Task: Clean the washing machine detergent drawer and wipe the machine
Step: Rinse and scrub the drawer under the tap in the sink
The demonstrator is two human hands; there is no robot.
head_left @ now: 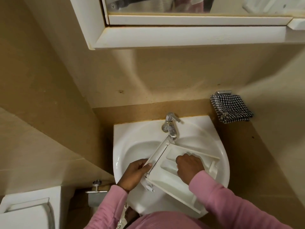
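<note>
Fingers of the left hand (137, 173) curled round the front panel (158, 154) of the drawer (166, 180), thumb on top, gripping it near the left rim of the sink (125, 129). Fingers of the right hand (189, 166) bent into a fist inside one compartment, knuckles up and pressed against the plastic. Impossible to tell whether anything is held in that fist.

Drawer out of the machine and laid slantwise across the basin: far corner just below the spout of the tap (170, 128), near end overhanging the front rim. Left hand at its left edge, right hand in its middle, both touching it.

Probable stage: early to middle. Removal of the drawer done. Hand-scrubbing of the compartments apparently under way, with no running water discernible. Left to do, by this evidence: rinsing, refitting the drawer, wiping the machine. Machine itself not identifiable in view.

Checked cloth (231, 108) hanging on the wall beyond the right rim, well apart from both hands, untouched.
</note>
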